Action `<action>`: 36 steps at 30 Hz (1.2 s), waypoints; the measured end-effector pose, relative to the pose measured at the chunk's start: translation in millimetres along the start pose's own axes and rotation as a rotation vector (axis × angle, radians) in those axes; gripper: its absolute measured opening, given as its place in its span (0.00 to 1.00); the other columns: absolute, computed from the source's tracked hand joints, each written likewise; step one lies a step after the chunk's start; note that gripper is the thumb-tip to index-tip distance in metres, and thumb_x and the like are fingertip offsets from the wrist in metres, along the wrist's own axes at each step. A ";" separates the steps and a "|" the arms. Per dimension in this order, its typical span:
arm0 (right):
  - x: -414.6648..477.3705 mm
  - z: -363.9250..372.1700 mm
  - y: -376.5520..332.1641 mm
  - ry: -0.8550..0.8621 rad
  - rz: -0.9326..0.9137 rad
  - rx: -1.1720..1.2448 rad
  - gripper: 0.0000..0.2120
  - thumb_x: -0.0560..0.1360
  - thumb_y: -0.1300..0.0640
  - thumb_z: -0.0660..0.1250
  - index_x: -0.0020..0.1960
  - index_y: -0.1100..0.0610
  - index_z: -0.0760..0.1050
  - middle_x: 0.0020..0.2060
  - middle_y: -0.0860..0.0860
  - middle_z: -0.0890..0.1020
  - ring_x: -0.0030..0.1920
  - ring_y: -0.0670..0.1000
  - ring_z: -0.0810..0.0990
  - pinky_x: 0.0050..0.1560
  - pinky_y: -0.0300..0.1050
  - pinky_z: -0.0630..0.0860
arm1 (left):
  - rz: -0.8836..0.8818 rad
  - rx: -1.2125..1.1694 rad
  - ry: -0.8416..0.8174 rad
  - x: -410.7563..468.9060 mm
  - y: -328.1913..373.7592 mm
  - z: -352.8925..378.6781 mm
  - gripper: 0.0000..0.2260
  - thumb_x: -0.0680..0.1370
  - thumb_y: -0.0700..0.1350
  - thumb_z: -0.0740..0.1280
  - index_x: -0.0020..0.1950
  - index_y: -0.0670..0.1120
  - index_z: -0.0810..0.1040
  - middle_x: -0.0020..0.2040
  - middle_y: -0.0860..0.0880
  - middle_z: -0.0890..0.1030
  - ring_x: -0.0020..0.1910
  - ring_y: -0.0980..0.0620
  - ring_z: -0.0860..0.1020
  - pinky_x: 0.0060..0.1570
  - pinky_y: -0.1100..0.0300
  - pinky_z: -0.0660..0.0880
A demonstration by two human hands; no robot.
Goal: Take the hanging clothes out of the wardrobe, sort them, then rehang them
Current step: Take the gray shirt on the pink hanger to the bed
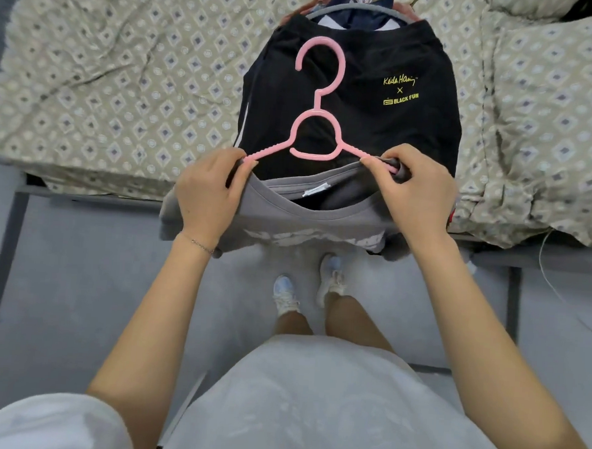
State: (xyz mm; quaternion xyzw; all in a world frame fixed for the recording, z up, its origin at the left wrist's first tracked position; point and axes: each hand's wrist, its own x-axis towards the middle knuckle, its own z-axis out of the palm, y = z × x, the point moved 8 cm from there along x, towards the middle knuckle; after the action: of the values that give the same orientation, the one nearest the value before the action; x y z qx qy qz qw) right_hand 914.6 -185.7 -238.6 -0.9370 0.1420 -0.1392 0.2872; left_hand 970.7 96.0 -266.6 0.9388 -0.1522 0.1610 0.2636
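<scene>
A pink plastic hanger (316,98) lies with its hook pointing away from me, over a black T-shirt (378,132) with yellow lettering spread on the bed. A grey T-shirt (308,221) hangs over the bed's edge, its neckline open toward the hanger. My left hand (210,192) pinches the hanger's left arm together with the grey shirt's collar. My right hand (416,193) pinches the hanger's right arm tip, which sits inside the grey shirt's shoulder.
The bed (124,78) has a patterned beige sheet. More dark clothes and a grey hanger (357,9) are piled at the far end of the black shirt. A bundled quilt (550,117) lies at right. Grey floor and my feet (308,286) are below.
</scene>
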 end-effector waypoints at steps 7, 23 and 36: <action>-24.7 -6.4 -14.2 -0.058 -0.001 0.064 0.15 0.76 0.40 0.67 0.42 0.52 0.78 0.32 0.44 0.77 0.35 0.46 0.74 0.33 0.29 0.63 | -0.038 -0.028 0.081 -18.0 5.9 -34.1 0.15 0.83 0.51 0.62 0.49 0.42 0.82 0.40 0.48 0.82 0.38 0.49 0.77 0.41 0.59 0.69; -34.0 83.2 -99.1 -0.414 -0.172 0.092 0.16 0.80 0.42 0.60 0.45 0.53 0.77 0.28 0.49 0.75 0.30 0.50 0.73 0.30 0.43 0.64 | -0.308 0.068 0.231 -52.4 -81.5 -89.8 0.10 0.82 0.46 0.63 0.47 0.41 0.78 0.42 0.45 0.78 0.44 0.46 0.72 0.53 0.57 0.62; 21.7 182.4 -236.8 -0.343 -0.089 0.081 0.17 0.79 0.41 0.63 0.40 0.53 0.73 0.27 0.47 0.70 0.32 0.49 0.70 0.30 0.38 0.61 | -0.380 0.032 0.211 13.7 -240.9 -138.0 0.11 0.83 0.48 0.64 0.49 0.41 0.80 0.43 0.45 0.80 0.44 0.47 0.73 0.51 0.56 0.64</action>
State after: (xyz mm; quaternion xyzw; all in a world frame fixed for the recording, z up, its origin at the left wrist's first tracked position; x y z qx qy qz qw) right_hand 1041.1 85.9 -243.2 -0.9400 0.0435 0.0046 0.3384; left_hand 1041.7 364.6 -257.1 0.9327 0.0586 0.2080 0.2889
